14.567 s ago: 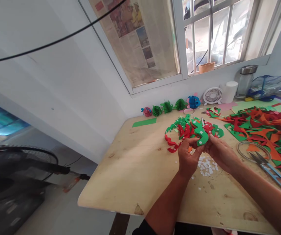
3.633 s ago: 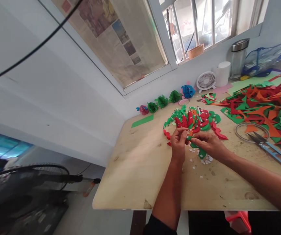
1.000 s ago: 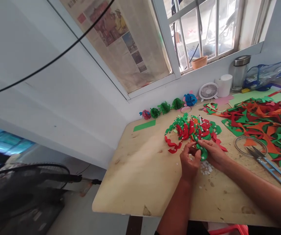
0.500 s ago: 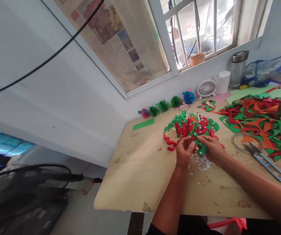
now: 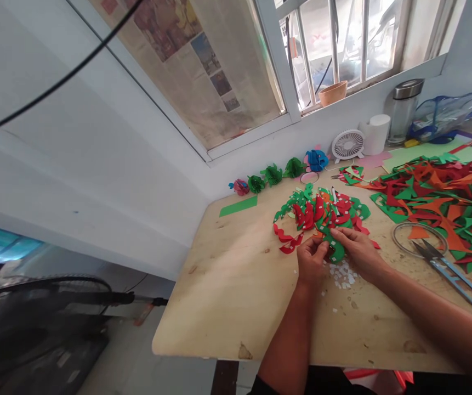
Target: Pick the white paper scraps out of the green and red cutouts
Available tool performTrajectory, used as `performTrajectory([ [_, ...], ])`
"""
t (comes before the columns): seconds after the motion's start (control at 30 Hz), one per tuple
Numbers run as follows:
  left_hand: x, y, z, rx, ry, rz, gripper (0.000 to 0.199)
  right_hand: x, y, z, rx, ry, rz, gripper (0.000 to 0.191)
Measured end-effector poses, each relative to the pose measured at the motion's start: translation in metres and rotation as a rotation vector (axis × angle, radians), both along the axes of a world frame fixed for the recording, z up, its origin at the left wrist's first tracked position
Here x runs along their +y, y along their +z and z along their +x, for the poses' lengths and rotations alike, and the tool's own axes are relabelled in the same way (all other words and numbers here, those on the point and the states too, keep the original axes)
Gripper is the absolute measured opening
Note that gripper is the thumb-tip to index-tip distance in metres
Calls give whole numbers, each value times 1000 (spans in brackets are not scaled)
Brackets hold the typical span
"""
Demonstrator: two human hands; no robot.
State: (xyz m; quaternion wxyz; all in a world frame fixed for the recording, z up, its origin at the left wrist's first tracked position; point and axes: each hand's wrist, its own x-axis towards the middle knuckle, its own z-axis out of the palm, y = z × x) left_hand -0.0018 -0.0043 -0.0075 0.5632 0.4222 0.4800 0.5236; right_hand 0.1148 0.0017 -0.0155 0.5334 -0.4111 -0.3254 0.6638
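My left hand point(image 5: 312, 260) and my right hand point(image 5: 358, 249) are close together over the table, both with fingers pinched. Between them is a green paper cutout point(image 5: 336, 253) with small white squares on it; each hand grips one side. Just beyond lies a pile of curved red paper cutouts point(image 5: 308, 216) and green paper cutouts point(image 5: 299, 197), also dotted with white squares. A white pen point(image 5: 335, 195) rests on that pile. Below my fingers, small white paper squares point(image 5: 342, 274) are scattered on the wood.
Thread snips point(image 5: 458, 277) and a metal ring point(image 5: 398, 241) lie right of my hands, by a heap of paper scraps point(image 5: 437, 197). Folded paper flowers point(image 5: 274, 174), a small white fan point(image 5: 348, 145) and a glass bottle point(image 5: 402, 118) line the wall. A green strip point(image 5: 238, 206) lies left.
My left fingers now pinch the green cutout's left edge, and more of the cutout shows between my hands. The whole view has shifted slightly.
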Motion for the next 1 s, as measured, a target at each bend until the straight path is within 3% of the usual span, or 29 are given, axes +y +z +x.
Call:
performTrajectory([
  [0.17,2,-4,-4,14,162,63,30,0,3,1,-181,-15,86,37],
  [0.33,2,-4,-6,69,228,139,30,-4,11,-1,-340,-56,161,39],
  [0.63,1,-5,-6,7,155,89,29,-5,18,-3,-244,-71,96,39],
  [0.77,1,-5,-6,34,179,94,29,-5,16,-4,-288,-63,125,39],
  [1.0,1,-7,-7,107,331,179,29,-7,14,0,-654,-252,334,21],
])
